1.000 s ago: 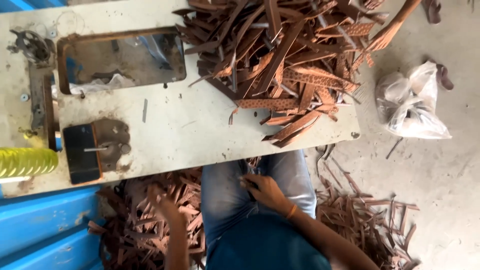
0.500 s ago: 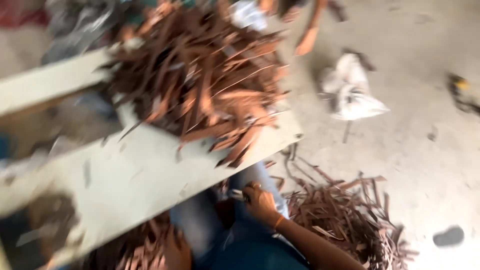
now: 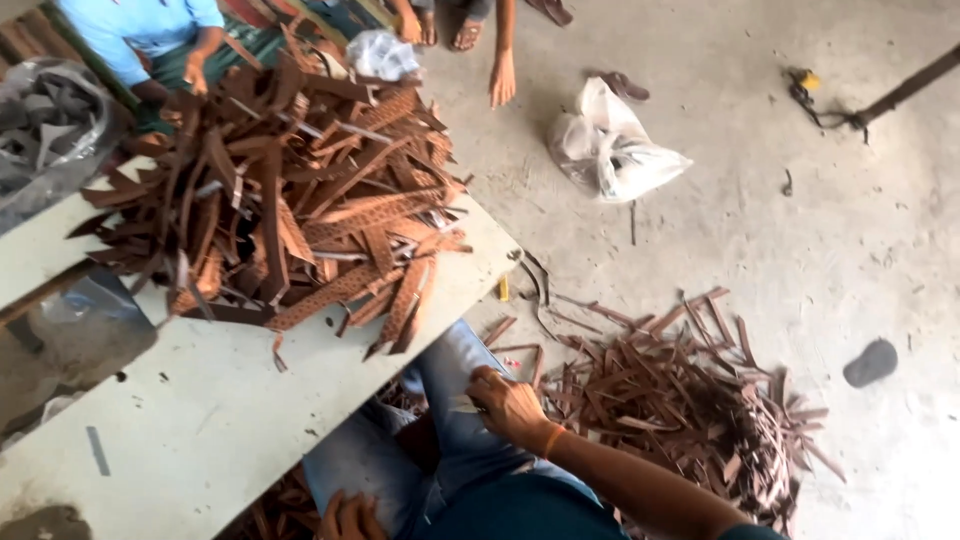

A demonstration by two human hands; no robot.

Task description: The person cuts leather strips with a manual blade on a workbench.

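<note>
My right hand [image 3: 508,405] rests on my jeans-clad thigh with its fingers curled, an orange band at the wrist. A small pale piece [image 3: 462,405] lies at its fingertips; whether the hand grips it is unclear. My left hand [image 3: 350,518] shows only partly at the bottom edge, below the white table [image 3: 230,410], beside loose brown strips. A big heap of brown leather straps [image 3: 300,190] covers the table's far end. A second heap of straps [image 3: 690,400] lies on the floor to the right of my right arm.
A person in a light blue shirt [image 3: 150,25] sits beyond the table heap. Another person's hand [image 3: 502,80] hangs near a white plastic bag [image 3: 612,150] on the concrete floor. A dark sandal [image 3: 870,362] lies at the right, a grey bag [image 3: 50,130] at the left.
The view has swung to the right and turned; the table's machine end has left the picture and more floor shows. My right hand has stayed on my thigh.
</note>
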